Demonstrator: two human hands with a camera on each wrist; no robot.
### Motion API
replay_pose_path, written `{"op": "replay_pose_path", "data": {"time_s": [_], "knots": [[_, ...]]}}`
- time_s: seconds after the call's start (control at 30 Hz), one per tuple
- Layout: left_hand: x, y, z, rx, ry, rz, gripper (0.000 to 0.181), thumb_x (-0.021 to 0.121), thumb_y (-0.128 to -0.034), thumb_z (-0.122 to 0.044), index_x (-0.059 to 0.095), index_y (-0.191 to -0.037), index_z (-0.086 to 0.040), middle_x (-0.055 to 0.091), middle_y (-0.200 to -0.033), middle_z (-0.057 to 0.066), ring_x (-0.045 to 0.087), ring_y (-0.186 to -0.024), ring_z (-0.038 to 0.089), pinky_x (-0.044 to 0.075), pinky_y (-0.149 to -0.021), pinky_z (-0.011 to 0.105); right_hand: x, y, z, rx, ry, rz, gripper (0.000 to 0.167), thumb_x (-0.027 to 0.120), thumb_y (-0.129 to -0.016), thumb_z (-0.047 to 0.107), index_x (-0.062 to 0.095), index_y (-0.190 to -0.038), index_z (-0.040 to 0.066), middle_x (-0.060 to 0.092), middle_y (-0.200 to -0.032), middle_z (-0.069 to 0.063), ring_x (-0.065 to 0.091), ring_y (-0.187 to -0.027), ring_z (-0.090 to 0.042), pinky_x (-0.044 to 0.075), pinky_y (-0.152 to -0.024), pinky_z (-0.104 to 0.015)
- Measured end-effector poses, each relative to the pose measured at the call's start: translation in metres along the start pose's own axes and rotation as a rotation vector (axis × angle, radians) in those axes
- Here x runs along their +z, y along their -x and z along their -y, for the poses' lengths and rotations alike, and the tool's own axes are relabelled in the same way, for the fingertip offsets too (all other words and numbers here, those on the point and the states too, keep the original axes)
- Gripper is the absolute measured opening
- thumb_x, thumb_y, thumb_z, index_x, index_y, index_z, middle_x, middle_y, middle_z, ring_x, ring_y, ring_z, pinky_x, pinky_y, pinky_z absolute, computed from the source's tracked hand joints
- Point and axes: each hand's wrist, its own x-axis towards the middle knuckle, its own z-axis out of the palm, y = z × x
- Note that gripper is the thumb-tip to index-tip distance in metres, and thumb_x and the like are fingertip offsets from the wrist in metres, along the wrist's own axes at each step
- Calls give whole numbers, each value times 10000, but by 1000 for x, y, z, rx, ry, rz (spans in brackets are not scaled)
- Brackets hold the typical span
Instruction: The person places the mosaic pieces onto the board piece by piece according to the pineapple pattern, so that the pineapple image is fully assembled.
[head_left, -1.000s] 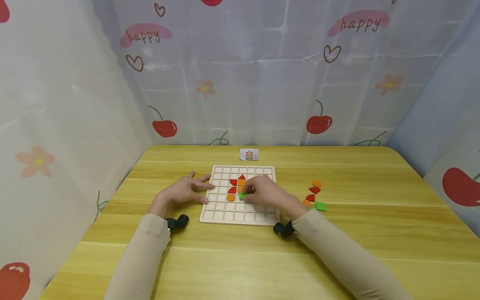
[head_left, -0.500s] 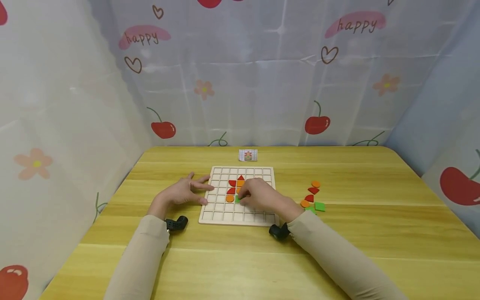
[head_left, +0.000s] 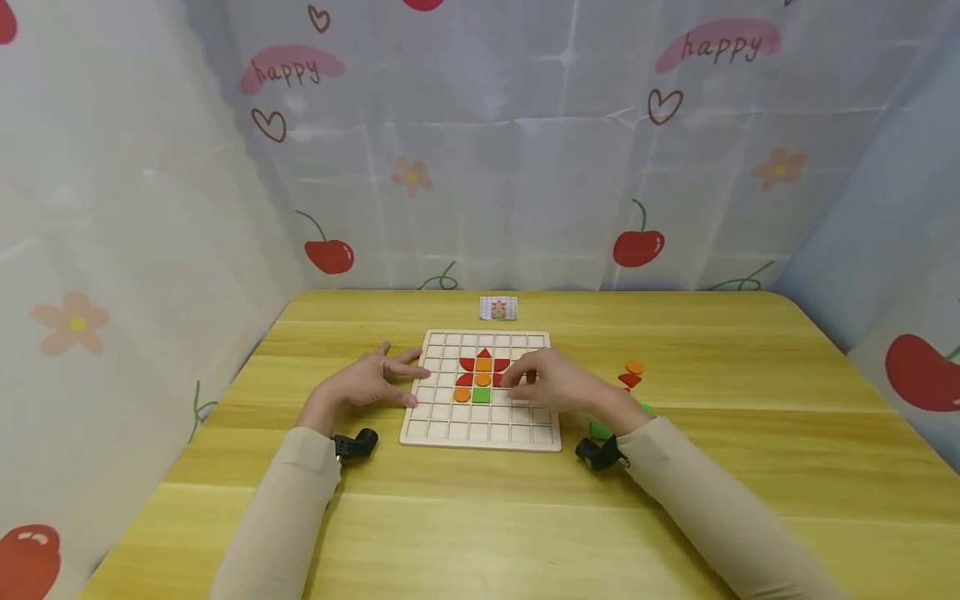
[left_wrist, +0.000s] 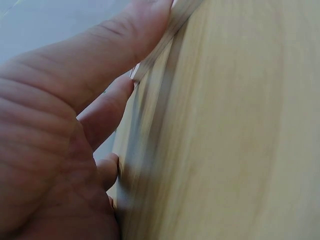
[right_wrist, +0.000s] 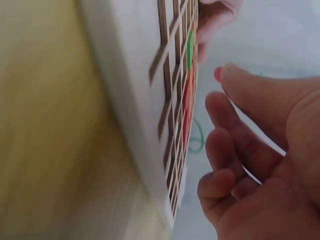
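While my left hand (head_left: 367, 380) touches the grid board (head_left: 480, 432), fingers (head_left: 408, 369) spread, my right hand (head_left: 553, 382) hovers above, fingers loosely curled, released

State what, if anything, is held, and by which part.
The right hand holds nothing visible; the left hand only touches the left edge of the square, pale wooden grid board.

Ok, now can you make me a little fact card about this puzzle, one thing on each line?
Board: wooden grid board on a table
Left hand: fingertips at the board's left edge
Right hand: over the board's right part, no piece visible in it
On the board: red pieces, orange square, two orange circles, green square
Loose pieces: orange, red and green, right of the board, partly hidden
Picture card: beyond the board's far edge
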Motion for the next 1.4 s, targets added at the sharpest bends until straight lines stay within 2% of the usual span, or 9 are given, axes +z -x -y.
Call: {"op": "replay_pose_path", "data": {"time_s": [0.2,0.4,0.57,0.7,0.93,1.1,1.4], "knots": [[0,1,-2,-4,2,4,525,854,-827,-399,709,-1329,-348,292,-1689,-137,-152,-1599,387,-45,-1219,738,-26,18,-26,-11,-20,45,106,746,-956,166,794,-1051,170,725,-1011,45,580,-891,-174,495,-742,-294],[-1,1,-4,-10,7,5,518,850,-837,-382,707,-1334,-343,291,-1692,-124,-154,-1599,384,-57,-1217,738,-54,38,-59,-22,-41,21,164,732,-957,111,780,-1114,102,753,-1119,-54,605,-896,-185,517,-775,-290],[-1,1,-3,-5,7,0,517,848,-842,-370,706,-1338,-335,293,-1694,-114,-156,-1600,381,-59,-1220,733,-73,52,-90,28,-76,-16,217,733,-956,98,760,-1169,64,738,-1190,-138,608,-873,-200,531,-749,-268],[0,1,-2,-9,6,1,520,853,-836,-378,708,-1333,-340,294,-1692,-122,-156,-1600,379,-55,-1218,737,-84,61,-108,93,-50,-61,245,748,-947,115,759,-1189,87,732,-1208,-126,589,-907,-208,524,-759,-251],[0,0,-3,-16,9,-2,521,855,-830,-384,711,-1329,-345,293,-1692,-128,-157,-1599,381,-54,-1212,745,-95,75,-128,141,-36,-89,309,750,-943,107,732,-1250,71,716,-1257,-151,606,-1014,-231,511,-821,-218],[-1,0,-4,-14,3,-2,520,855,-830,-377,712,-1329,-340,298,-1690,-127,-156,-1600,379,-54,-1213,744,-100,81,-136,167,-10,-67,324,756,-934,99,732,-1255,74,701,-1280,-145,563,-1016,-225,472,-821,-215],[0,0,-3,-17,14,-3,511,855,-832,-372,715,-1322,-340,302,-1686,-134,-160,-1601,371,-50,-1217,740,-101,85,-142,166,10,-35,313,678,-983,76,722,-1293,96,661,-1352,-154,566,-1200,-292,469,-981,-302]]}}
